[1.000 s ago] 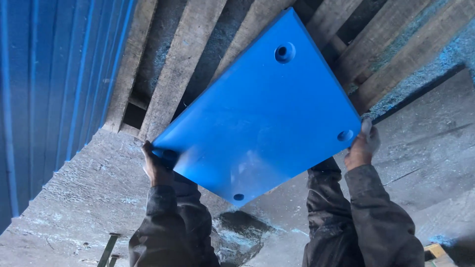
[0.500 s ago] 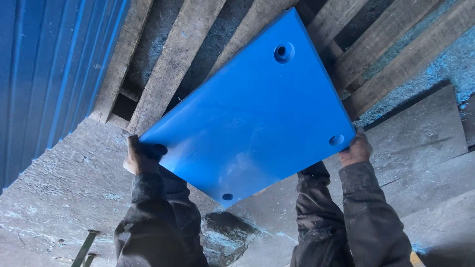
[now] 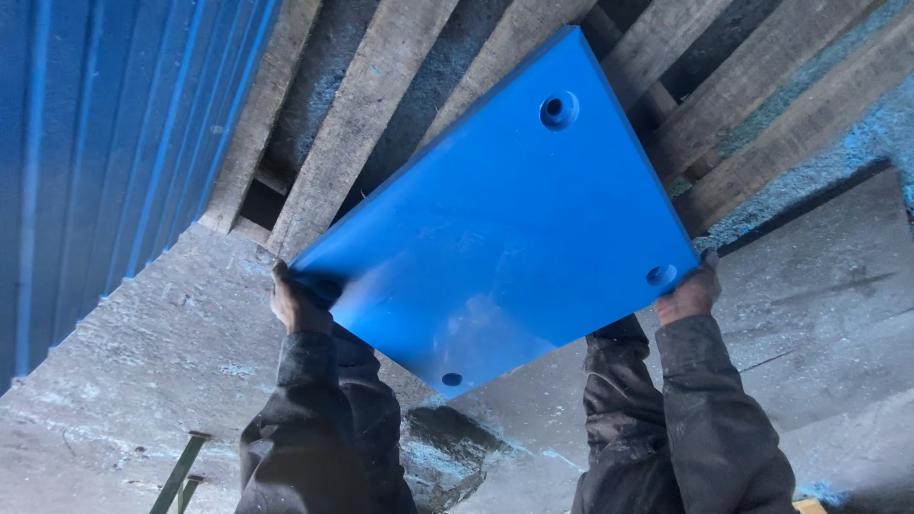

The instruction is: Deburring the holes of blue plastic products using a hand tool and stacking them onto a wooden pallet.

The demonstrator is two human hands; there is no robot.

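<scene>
The left hand is gripping the near left corner of a large blue square panel, its fingers curled tight around the edge and partly hidden beneath the board. The left forearm, in a dark worn sleeve, is reaching up and slightly inward from the bottom of the view. The right hand is clasping the panel's right corner, just beside one of the countersunk holes, with its fingers wrapping behind the edge so that only the knuckles and back of the hand are showing. The right arm is extending upward, roughly parallel to the left.

The panel is being held tilted between both hands, one corner pointing away and another pointing toward the person. It is hanging over weathered wooden pallet slats, covering part of them. A blue corrugated metal wall is standing to the left, and rough concrete ground is spreading below the arms.
</scene>
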